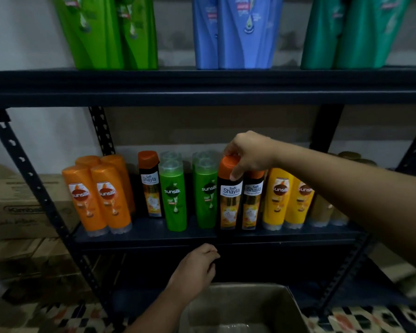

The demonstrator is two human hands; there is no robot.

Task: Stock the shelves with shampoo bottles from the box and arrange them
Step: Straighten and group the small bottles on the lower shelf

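Orange-capped black bottle (229, 193) grasped at its cap by right hand (249, 155) fingers; left hand (195, 272) hangs loosely released.

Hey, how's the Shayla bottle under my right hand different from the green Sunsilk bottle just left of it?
The Shayla bottle is black with an orange cap; the green Sunsilk bottle has a clear cap. The right hand grips the Shayla bottle's cap, while nothing touches the Sunsilk bottle. Both stand upright on the middle shelf.

Dark shelf (139, 233) w/ shampoo bottles (175, 195)
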